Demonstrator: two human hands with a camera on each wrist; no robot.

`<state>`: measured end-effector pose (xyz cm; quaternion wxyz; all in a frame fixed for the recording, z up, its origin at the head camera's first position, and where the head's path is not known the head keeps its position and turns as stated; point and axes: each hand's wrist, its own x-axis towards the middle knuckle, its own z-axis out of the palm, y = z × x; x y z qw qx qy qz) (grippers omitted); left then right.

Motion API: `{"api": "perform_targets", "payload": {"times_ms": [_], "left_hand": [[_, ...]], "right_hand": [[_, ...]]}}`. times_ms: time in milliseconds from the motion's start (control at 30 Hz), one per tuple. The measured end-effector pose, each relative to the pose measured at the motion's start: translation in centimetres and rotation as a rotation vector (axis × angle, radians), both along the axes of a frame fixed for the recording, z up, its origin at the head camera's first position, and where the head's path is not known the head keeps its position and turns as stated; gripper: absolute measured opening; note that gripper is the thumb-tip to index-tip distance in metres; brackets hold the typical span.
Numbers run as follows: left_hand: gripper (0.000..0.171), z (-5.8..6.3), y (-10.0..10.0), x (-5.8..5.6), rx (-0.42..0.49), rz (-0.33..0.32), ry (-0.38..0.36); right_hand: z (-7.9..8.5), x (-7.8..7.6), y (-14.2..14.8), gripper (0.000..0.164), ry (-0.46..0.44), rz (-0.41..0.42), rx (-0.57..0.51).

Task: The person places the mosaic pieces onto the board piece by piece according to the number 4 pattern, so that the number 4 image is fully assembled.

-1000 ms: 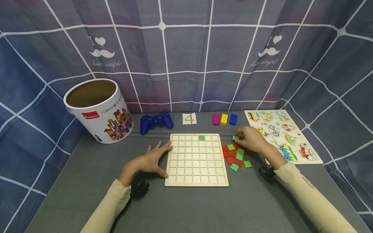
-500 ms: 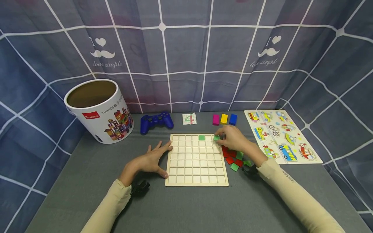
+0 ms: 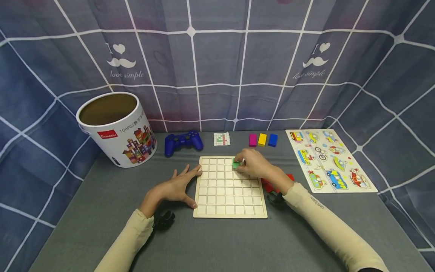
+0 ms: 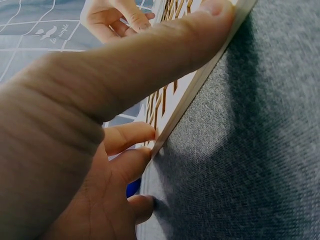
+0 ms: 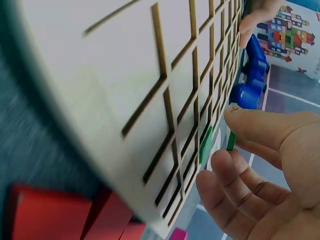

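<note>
My left hand [image 3: 176, 186] rests with spread fingers against the left edge of the wooden grid board [image 3: 217, 200]. In the left wrist view its thumb [image 4: 165, 47] lies along the board's rim. My right hand [image 3: 255, 164] is over the board's upper part, pinching a thin green square tile [image 5: 231, 135] between thumb and fingers. Another green tile [image 5: 206, 145] sits in a board cell close by. Red tiles [image 3: 268, 186] lie right of the board, partly hidden under the right forearm.
A blue game controller [image 3: 183, 142], a small pattern card [image 3: 222, 139] and pink, yellow and blue blocks [image 3: 262, 139] stand behind the board. A big white bucket [image 3: 119, 132] is at the left back. A picture board with vehicles [image 3: 329, 160] lies at right.
My right hand has moved left from the tile pile to above the board's top rows, carrying the green tile. The left hand has stayed at the board's edge.
</note>
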<state>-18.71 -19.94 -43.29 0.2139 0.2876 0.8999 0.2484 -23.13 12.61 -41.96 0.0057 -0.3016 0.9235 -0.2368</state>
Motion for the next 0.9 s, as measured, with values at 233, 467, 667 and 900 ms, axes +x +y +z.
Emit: {"api": "perform_targets", "payload": {"times_ms": [233,467,667,900], "left_hand": [[0.118,0.0,-0.1,0.0,-0.004,0.005,0.000],[0.118,-0.1,0.0,0.0,0.004,0.000,-0.001],[0.117,0.1,0.1,0.1,0.002,0.008,-0.002],[0.119,0.1,-0.1,0.2,0.032,-0.003,0.000]], "right_hand": [[-0.1,-0.4,-1.8,0.018,0.007,0.022,0.018],[-0.4,-0.8,-2.9,0.017,-0.022,0.009,0.075],[-0.6,-1.0,-3.2,0.018,-0.038,0.007,0.082],[0.6,-1.3,-1.9,0.028,-0.040,-0.021,-0.029]]}}
